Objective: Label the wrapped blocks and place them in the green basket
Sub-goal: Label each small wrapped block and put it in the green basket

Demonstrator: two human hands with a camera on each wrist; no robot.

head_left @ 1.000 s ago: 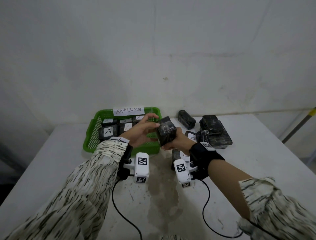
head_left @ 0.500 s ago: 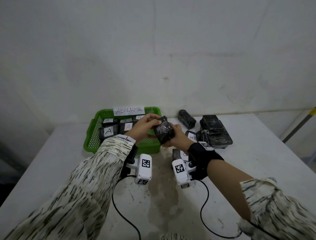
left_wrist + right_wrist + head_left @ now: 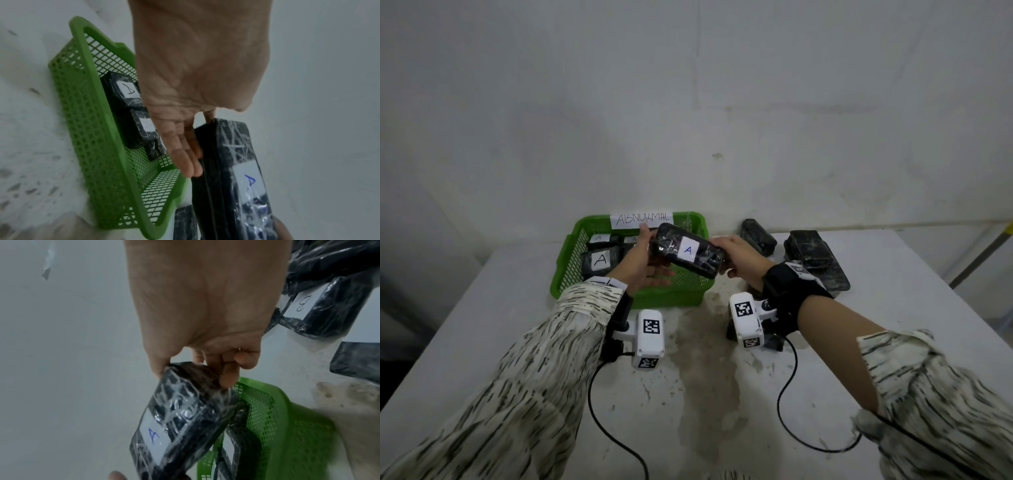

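A black wrapped block (image 3: 702, 260) with a white label marked A is held level over the right part of the green basket (image 3: 571, 250). My right hand (image 3: 739, 260) grips its right end, thumb and curled fingers pinching it (image 3: 216, 369). My left hand (image 3: 643, 267) lies against the left end with straight fingers (image 3: 185, 154) along the block's (image 3: 236, 162) edge. Several blocks labelled A (image 3: 601, 260) lie inside the basket (image 3: 86, 129).
A paper sign (image 3: 642, 219) is fixed to the basket's far rim. Right of the basket, a pile of wrapped blocks (image 3: 815, 260) and a single one (image 3: 756, 236) lie on the white table (image 3: 893, 342). One block there carries a B label (image 3: 320, 309). A wall stands just behind.
The block has turned from end-on to flat, its A label now facing up, and has shifted left over the basket. My left hand has slid from the top of the block to its left end.
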